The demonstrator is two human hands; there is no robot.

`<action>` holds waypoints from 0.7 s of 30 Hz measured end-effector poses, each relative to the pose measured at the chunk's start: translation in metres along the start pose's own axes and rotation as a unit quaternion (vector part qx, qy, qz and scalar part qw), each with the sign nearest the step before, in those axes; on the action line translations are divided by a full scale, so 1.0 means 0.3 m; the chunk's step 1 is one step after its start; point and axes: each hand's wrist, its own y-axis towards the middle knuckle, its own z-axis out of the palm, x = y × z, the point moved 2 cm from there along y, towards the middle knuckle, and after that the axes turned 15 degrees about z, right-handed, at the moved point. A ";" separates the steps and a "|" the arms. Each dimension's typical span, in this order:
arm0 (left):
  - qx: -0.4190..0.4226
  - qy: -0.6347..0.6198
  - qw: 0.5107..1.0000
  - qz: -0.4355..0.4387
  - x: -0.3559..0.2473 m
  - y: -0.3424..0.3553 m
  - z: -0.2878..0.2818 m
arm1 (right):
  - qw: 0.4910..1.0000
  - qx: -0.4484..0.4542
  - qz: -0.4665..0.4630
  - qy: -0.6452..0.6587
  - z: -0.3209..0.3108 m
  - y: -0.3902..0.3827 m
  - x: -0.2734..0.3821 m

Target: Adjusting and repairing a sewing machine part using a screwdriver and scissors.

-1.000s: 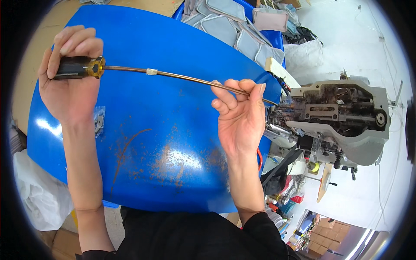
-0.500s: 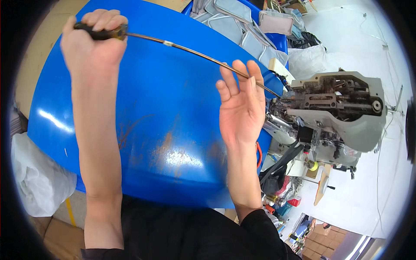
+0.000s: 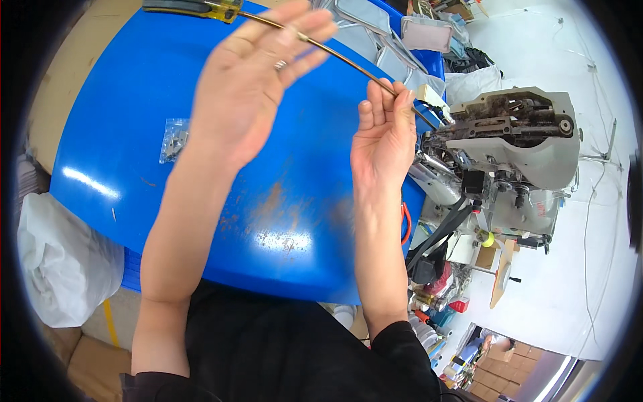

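Observation:
A long-shafted screwdriver (image 3: 348,63) slants across the top of the view, its dark and yellow handle at the upper left. Its tip end reaches the left side of an industrial sewing machine (image 3: 512,161) whose inner works are exposed; the tip itself is hard to make out. With thumb and fingertips, my right hand (image 3: 383,137) pinches the shaft close to the machine. My left hand (image 3: 244,94), a ring on one finger, is off the handle. Its fingers stretch out along the upper shaft, slightly blurred; whether they touch it is unclear.
A small clear bag of metal parts (image 3: 175,141) lies on the scuffed blue tabletop (image 3: 134,181). Grey zippered pouches (image 3: 365,17) fill a blue bin behind. A white plastic bag (image 3: 63,261) sits at the left. Tools and bottles (image 3: 435,315) crowd the lower right.
My left hand has let go of the screwdriver's handle and moved right along the shaft. The handle has shifted up and right. The small bag of parts has come into sight.

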 end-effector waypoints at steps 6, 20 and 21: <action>-0.016 0.089 0.995 0.048 0.046 -0.021 -0.026 | 0.999 0.017 0.024 0.014 0.010 -0.021 0.012; 0.089 0.143 0.983 0.067 0.032 -0.021 -0.012 | 0.998 0.018 0.044 0.035 -0.019 -0.013 0.008; 0.096 0.156 0.980 0.071 0.036 -0.017 -0.016 | 0.998 0.019 0.045 0.035 0.004 -0.029 0.017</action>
